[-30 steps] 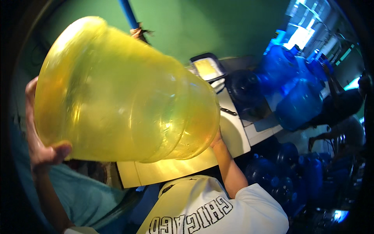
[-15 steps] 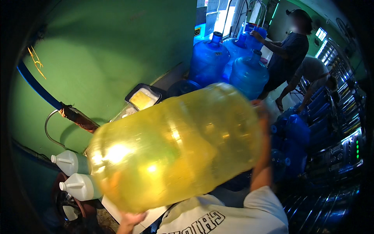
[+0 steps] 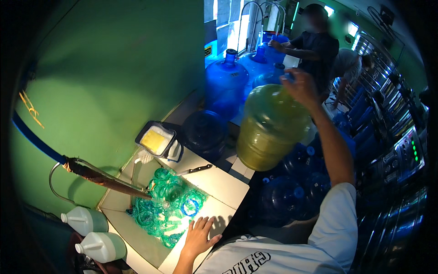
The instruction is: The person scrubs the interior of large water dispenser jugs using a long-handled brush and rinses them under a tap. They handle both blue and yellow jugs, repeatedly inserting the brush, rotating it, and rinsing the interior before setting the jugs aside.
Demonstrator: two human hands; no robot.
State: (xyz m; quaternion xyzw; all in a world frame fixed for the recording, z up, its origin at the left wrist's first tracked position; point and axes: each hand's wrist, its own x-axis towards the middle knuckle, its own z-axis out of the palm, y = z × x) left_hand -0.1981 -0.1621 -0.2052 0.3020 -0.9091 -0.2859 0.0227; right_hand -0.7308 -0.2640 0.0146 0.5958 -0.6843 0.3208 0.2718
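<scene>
My right hand [image 3: 299, 86] grips the neck of a big yellow water jug [image 3: 269, 128] and holds it upright in the air to my right, above several blue jugs [image 3: 283, 196] on the floor. My left hand [image 3: 199, 236] rests flat and open on the white rim of a sink [image 3: 214, 185]. The sink basin holds a heap of green and blue plastic rings [image 3: 169, 205] under a running tap [image 3: 107, 180].
A knife [image 3: 194, 170] lies on the sink's edge next to a tub with a yellow sponge [image 3: 156, 139]. Two white bottles [image 3: 91, 233] stand at the lower left. Blue jugs [image 3: 226, 82] line the green wall; two other people [image 3: 319, 50] work behind them.
The yellow jug has gone from both hands in front of my face out to my right, now held by the right hand alone. My left hand has dropped onto the sink rim.
</scene>
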